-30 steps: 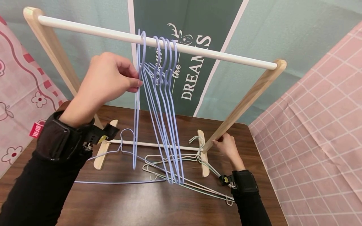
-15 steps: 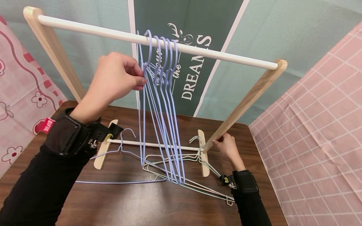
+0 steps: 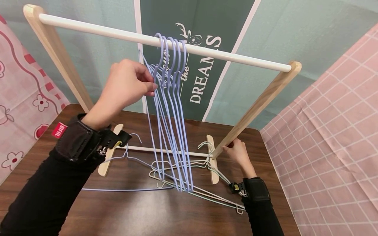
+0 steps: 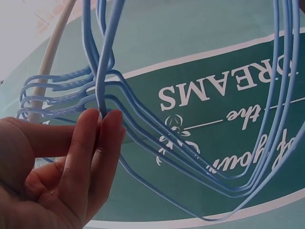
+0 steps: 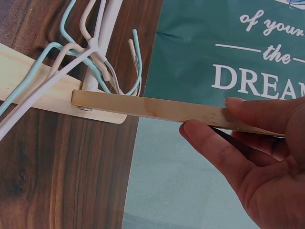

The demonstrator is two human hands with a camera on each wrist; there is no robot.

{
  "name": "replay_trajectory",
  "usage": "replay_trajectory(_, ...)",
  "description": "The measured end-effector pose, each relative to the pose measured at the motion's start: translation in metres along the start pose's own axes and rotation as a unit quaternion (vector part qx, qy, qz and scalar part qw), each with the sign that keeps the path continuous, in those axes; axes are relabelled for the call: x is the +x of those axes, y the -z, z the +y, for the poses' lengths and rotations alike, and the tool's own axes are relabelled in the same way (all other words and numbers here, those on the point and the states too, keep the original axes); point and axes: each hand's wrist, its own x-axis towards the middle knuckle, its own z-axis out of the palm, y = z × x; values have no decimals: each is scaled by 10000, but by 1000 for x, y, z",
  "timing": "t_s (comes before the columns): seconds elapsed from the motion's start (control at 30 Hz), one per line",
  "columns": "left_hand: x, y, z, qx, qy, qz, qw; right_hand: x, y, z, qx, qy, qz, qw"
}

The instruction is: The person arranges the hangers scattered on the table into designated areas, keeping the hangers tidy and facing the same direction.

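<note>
Well, L hand [image 3: 125, 82] pinching hngr [image 4: 101, 89], R hand [image 3: 238, 153] gripping post [image 3: 251, 114], pale hngrs [image 5: 94, 46] over foot [image 3: 214, 178]

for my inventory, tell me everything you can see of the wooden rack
The rack stands upright on the brown tabletop. Two slanting, round-topped posts, seemingly wooden, carry a white top bar; a white lower bar runs between two pale feet. Lilac-blue hangers hook over the top bar near its middle. The right hand grips the right post low down, and pale hangers lie across the right foot. The left arm hides part of the left post.
</note>
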Motion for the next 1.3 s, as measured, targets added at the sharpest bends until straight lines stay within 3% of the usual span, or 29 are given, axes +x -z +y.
replay_trajectory(0.8, -8, -4, 1, -476, 195, -400, 9979, -1, -1, -1, 70, -56, -2, 10000)
replay_trajectory(1.3, -13, -4, 1, -664, 225, -412, 9967, -1, -2, 1, 61, -34, -1, 10000)
